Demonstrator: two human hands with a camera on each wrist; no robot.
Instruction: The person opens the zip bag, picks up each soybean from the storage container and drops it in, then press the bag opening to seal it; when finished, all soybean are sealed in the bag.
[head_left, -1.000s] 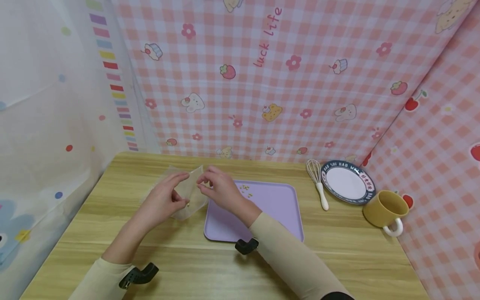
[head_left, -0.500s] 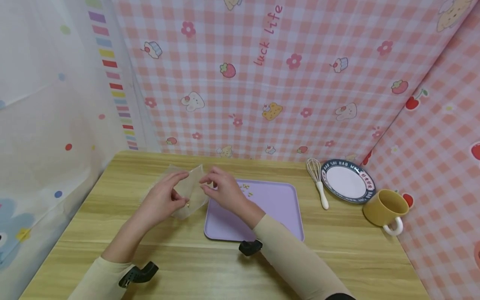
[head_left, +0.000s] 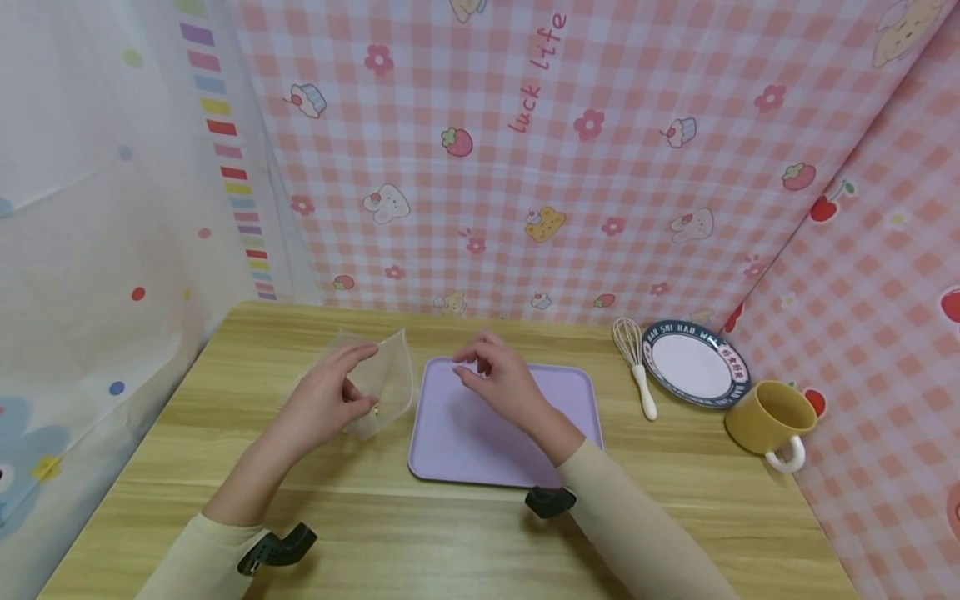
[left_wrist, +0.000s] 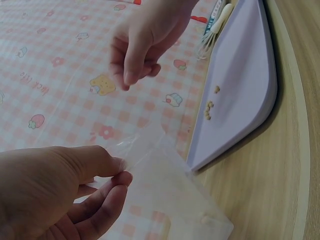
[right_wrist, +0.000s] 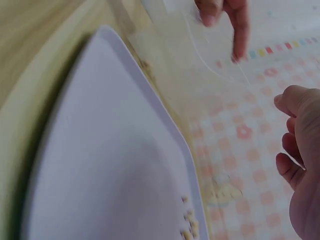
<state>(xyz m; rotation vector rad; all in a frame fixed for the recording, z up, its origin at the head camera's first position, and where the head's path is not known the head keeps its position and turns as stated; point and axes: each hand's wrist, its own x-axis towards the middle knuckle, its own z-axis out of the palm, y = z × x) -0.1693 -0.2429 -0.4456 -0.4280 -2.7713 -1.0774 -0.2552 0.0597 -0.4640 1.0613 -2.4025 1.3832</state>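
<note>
Head view has the clear bag just left of the lilac tray, pinched by the left hand, a grip that probably keeps its mouth spread. Over the tray, the right hand has loosely bent fingers with nothing visible between them; it hides the small tan pieces that both wrist views show near the rim. Whisk, plate and mug sit farther right, obstructing neither hand.
</note>
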